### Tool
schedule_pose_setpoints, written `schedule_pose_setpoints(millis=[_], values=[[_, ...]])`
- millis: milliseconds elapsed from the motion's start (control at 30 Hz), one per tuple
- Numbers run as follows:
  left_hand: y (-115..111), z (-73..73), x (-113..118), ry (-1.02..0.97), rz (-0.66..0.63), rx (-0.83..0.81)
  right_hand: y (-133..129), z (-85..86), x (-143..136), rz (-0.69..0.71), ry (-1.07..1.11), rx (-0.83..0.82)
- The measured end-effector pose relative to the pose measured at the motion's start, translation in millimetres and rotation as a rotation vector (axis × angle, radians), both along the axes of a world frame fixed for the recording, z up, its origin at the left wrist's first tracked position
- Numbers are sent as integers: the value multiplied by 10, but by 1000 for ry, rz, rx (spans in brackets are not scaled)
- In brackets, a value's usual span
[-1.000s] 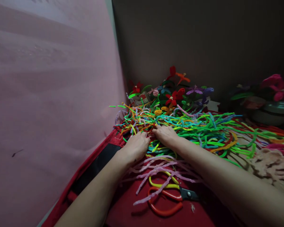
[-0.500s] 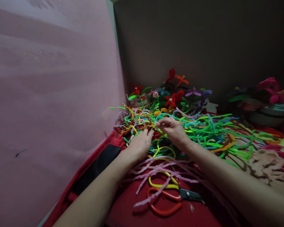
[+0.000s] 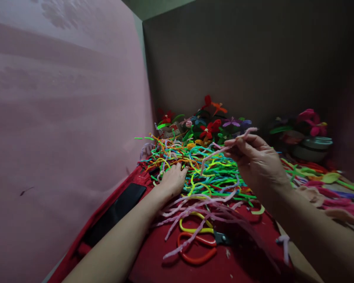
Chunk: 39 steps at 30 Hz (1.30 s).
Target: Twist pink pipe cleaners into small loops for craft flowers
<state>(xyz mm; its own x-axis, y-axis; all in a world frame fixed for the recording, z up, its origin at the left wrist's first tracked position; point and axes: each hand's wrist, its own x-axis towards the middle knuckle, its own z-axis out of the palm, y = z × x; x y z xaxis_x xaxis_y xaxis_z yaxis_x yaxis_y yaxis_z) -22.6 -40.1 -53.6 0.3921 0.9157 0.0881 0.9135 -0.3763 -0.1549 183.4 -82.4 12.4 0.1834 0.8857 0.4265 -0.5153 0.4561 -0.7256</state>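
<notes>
Raised over the right part of the pile, my right hand (image 3: 258, 159) pinches a pink pipe cleaner (image 3: 211, 156) between thumb and fingers; one end sticks out above the thumb, the other hangs bent to the left. My left hand (image 3: 175, 179) lies on the heap of coloured pipe cleaners (image 3: 216, 167), with its fingertips partly sunk among the stems; whether they grip any I cannot tell. Several light pink pipe cleaners (image 3: 191, 212) lie loosely nearer to me. Partly under them rest scissors (image 3: 197, 259) with a red and a yellow handle loop.
A black phone (image 3: 116, 214) lies on the red cloth (image 3: 153, 251) by my left forearm. Pipe-cleaner flowers (image 3: 208, 129) stand behind the heap. A pale pot (image 3: 312, 149) with a pink flower is at the back right. A pink wall (image 3: 61, 157) rises on the left.
My right hand has lifted from the heap and moved right and toward me, bringing up a pink pipe cleaner. My left hand has stayed at almost the same place.
</notes>
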Motion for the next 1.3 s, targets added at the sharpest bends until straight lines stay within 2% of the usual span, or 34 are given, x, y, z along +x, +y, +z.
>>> schedule_pose_setpoints(millis=[133, 300, 367, 433, 500, 600, 667, 767, 900, 1033, 1133, 1200, 1300], values=[[-17, 94, -30, -21, -37, -12, -80, -75, 179, 5, 126, -210], [-204, 363, -72, -117, -82, 75, -207, -187, 325, -4, 298, -360], [-333, 482, -21, -222, -96, 164, -257, -224, 355, 4, 346, -364], [-475, 580, 103, -419, -160, 165, -302, -263, 361, 9, 379, -356], [-611, 636, 283, -716, -233, -43, -345, -303, 349, 21, 386, -368], [-756, 618, 549, -1127, -254, -680, -412, -353, 332, 61, 362, -406], [-800, 552, 661, -1255, -200, -944, -454, -375, 345, 99, 339, -423], [-816, 444, 729, -1285, -121, -1063, -489, -396, 405, 129, 363, -434], [-859, 385, 765, -1159, -105, -1045, -474, -431, 501, 124, 408, -406], [-940, 383, 789, -978, -185, -983, -458, -464, 577, 134, 392, -390], [-971, 381, 792, -915, -263, -958, -479, -463, 612, 163, 362, -384], [-966, 375, 790, -930, -260, -995, -494, -447, 630, 167, 364, -388], [-920, 351, 769, -1052, -176, -1100, -499, -415, 674, 150, 385, -376]])
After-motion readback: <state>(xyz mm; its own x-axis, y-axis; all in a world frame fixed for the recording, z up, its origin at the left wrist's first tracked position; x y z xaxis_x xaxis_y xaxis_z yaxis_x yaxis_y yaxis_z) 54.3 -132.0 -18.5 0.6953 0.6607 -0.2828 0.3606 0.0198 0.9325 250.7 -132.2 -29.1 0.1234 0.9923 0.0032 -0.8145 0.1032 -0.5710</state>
